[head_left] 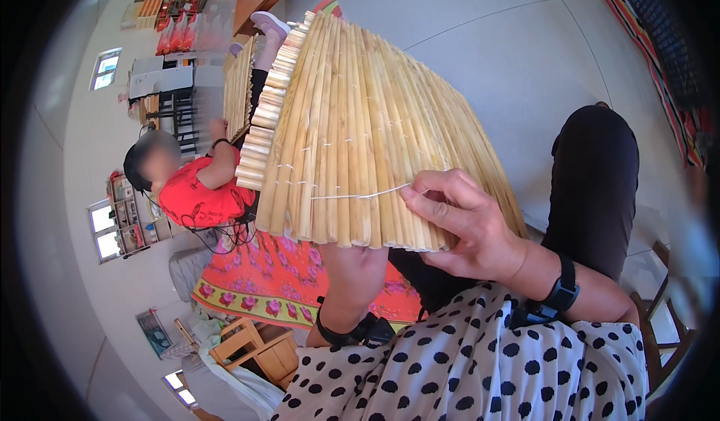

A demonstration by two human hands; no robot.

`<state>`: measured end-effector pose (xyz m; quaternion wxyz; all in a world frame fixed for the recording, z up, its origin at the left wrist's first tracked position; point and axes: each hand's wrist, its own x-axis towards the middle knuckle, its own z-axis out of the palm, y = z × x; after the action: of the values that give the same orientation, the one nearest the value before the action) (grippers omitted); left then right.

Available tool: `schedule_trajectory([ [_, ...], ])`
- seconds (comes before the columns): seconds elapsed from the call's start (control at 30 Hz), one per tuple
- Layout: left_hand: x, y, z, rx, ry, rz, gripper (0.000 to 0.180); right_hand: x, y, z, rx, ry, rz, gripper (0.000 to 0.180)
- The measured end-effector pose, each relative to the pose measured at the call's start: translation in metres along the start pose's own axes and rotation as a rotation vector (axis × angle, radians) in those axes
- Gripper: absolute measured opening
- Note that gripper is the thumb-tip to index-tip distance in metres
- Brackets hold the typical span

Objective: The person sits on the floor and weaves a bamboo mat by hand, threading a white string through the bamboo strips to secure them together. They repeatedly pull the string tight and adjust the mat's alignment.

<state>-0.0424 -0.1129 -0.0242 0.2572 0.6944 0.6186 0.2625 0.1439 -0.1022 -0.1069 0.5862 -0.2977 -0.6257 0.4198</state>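
Note:
A mat of pale yellow reed stalks, laid side by side, spreads out in front of my lap. Short white stitches run in rows across it. Close to its near edge, a white thread stretches over several stalks to my right hand, whose thumb and forefinger pinch it. The other fingers of that hand curl at the mat's near edge. My left hand reaches beneath the mat; its fingers are hidden by the stalks, so whether it grips anything does not show.
At the left, a person in a red shirt sits with another reed mat. A red flowered cloth lies below my mat. A wooden chair stands at the right, and a wooden stool at the lower left.

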Motion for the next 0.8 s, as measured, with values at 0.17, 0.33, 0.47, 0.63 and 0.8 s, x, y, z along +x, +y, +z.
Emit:
schedule_trajectory([
  [0.17,0.003,0.001,0.012,-0.357,0.057,-0.017,0.038,0.000,-0.006,-0.001,-0.022,0.006,0.021,0.078],
  [0.33,0.020,0.015,-0.021,-0.065,-0.095,-0.074,0.048,0.000,-0.007,0.002,-0.064,0.022,0.041,0.079],
  [0.47,0.055,0.000,-0.064,0.068,0.243,0.132,0.070,-0.001,-0.014,0.003,-0.152,-0.021,0.057,0.077],
  [0.63,0.098,0.009,-0.104,0.374,-0.015,0.571,0.076,0.006,-0.023,0.007,-0.265,0.024,0.056,0.062],
  [0.8,0.120,-0.004,-0.113,0.277,-0.205,0.688,0.066,0.016,-0.023,-0.007,-0.369,-0.134,0.008,0.054],
])
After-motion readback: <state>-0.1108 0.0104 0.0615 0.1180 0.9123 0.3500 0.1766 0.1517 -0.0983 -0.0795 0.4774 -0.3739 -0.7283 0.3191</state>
